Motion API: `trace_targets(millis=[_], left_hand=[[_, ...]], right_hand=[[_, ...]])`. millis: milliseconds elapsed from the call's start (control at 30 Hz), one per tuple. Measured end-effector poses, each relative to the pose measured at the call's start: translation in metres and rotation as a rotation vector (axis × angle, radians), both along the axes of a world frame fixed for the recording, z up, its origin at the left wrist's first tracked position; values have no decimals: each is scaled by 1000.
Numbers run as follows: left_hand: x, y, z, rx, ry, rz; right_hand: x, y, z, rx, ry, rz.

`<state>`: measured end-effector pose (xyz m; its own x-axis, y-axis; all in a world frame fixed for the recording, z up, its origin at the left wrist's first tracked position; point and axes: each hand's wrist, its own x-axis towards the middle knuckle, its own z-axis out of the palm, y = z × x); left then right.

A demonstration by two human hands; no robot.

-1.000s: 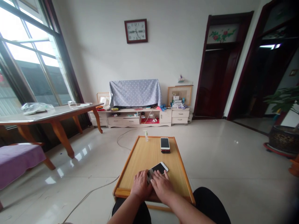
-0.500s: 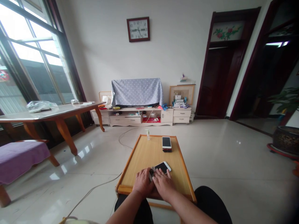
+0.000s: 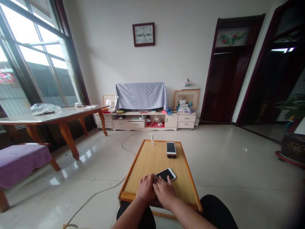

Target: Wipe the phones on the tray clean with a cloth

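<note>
A white phone (image 3: 166, 174) with a dark screen lies tilted on the small wooden table (image 3: 147, 159) in front of me. My left hand (image 3: 145, 190) rests at the phone's near left end, fingers curled against it. My right hand (image 3: 163, 192) lies beside it with fingertips on the phone's near edge. The near part of the phone is hidden under both hands. A stack of phones (image 3: 171, 149) sits at the table's far right. A small clear bottle (image 3: 152, 139) stands at the far edge.
A long marble-topped table (image 3: 47, 114) and a purple-cushioned bench (image 3: 21, 159) stand at the left by the window. A low white cabinet (image 3: 145, 119) lines the far wall. A cable (image 3: 95, 194) runs across the tiled floor. A potted plant (image 3: 294, 140) stands at the right.
The view has tilted slightly. My hands have slid a little toward me along the phone, uncovering more of its screen; a small grey thing seen between them before no longer shows.
</note>
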<state>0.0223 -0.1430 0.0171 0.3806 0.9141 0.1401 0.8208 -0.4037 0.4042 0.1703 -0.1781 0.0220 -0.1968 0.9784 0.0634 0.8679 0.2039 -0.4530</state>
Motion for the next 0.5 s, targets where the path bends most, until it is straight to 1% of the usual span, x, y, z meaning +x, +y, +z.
trace_targets(millis=[133,200,267,367,500], left_hand=[[0,-1,2,16,-9,-7],[0,-2,3,24,-15,-6],[0,-2,2,29,-22,9],[0,-1,0,28,-30,44],[0,0,-3,21,-31,61]], right_hand=[[30,18,-3,2,-60,-206],[43,25,-8,0,-78,-269],[49,29,-14,5,-86,-277],[52,30,-19,10,-94,-269],[45,30,-14,-16,-88,-309]])
